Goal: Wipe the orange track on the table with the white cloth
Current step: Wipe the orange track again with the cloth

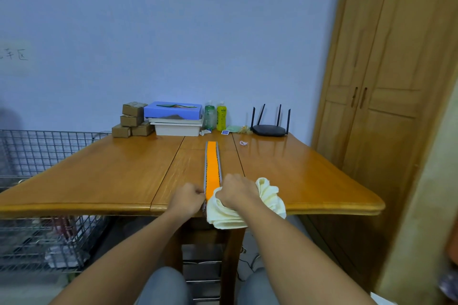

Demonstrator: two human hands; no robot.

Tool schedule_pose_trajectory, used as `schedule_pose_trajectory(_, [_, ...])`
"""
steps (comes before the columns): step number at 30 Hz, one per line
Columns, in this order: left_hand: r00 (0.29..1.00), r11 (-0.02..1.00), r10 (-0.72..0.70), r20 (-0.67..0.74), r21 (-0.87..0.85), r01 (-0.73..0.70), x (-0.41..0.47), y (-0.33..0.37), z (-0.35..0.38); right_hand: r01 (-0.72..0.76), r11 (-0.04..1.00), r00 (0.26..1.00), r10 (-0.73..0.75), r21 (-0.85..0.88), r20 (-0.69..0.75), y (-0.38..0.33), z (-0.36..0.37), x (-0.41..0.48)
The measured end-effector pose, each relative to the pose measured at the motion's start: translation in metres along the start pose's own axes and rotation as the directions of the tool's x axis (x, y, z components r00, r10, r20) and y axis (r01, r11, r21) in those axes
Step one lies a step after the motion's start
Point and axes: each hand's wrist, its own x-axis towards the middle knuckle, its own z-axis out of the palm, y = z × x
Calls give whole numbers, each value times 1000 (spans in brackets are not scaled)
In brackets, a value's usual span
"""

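Orange track (212,165) lies lengthwise on wooden table (104,176), running from near edge toward 12 o'clock. Left hand (186,198), at track's 9 o'clock, fingers pinched on its grey side rail, likely steadying it. Right hand (237,190), at 3 o'clock, fingers clenched around bunched white cloth (269,197), cloth pressed onto track's near end for wiping. Bottles (217,116), router (269,129), boxes (131,120) far at 12 o'clock, clear of stroke.

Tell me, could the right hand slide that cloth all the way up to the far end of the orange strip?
Probably yes. The right hand grips the white cloth at the near end of the orange track, and nothing lies on the strip ahead. The left hand pinches only the near edge. The arm may need to stretch.
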Motion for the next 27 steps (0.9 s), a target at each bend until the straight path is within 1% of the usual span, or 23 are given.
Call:
schedule_pose_trajectory(7, [1000,999,8,-9,50,-7,-23,0,-1,22,999,1000,-21,-48,2,-4,-7,-24])
schedule_pose_trajectory(11, [1000,998,20,-14,65,-19,-34,1,-3,22,999,999,-20,-41,37,-4,-14,-35])
schedule_pose_trajectory(13, [1000,998,26,-8,65,-25,-39,1,-5,15,999,996,-13,-31,85,-4,-19,-38])
schedule_pose_trajectory(18, [1000,998,23,-1,60,-22,-50,1,-11,-7,1000,963,4,11,269,-1,-39,-39])
schedule_pose_trajectory(20, [999,997,30,-12,71,-29,-54,3,-15,-32,998,966,16,55,260,2,-45,-40])
schedule_pose_trajectory(24, [997,998,29,-68,57,-25,-56,10,-24,-36,990,984,12,137,178,5,-46,-37])
schedule_pose_trajectory(27, [997,1000,11,-83,15,-10,-52,14,-29,-74,970,994,52,230,99,2,-42,-31])
